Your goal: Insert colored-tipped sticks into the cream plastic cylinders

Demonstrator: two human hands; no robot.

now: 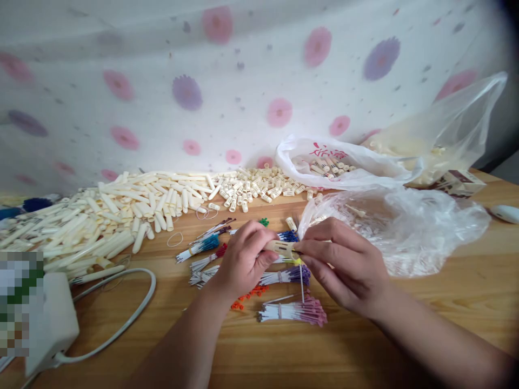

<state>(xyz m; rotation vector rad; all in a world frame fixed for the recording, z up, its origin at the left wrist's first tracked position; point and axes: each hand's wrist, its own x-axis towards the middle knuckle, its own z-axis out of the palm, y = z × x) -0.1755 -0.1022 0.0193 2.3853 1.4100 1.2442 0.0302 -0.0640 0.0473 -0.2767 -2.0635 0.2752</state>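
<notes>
Between my hands is a short cream slotted tube [281, 248]. My left hand [248, 258] is closed round its left end. My right hand [344, 265] pinches at the tube's right end, where a thin white stick [302, 283] hangs down. Below lie bundles of white sticks with coloured tips: a pink bundle [292, 312], a purple bundle [286, 275] and a blue bundle [198, 247]. Loose orange-tipped pieces [249, 296] lie between the bundles, partly hidden by my left hand.
Long cream tubes [133, 202] are heaped at the back left, beside short slotted pieces [253, 186]. Plastic bags [344, 162] stand at the back right, with a crumpled clear bag [405, 227] in front. A white adapter [54, 319] and its cable [141, 310] lie at the left.
</notes>
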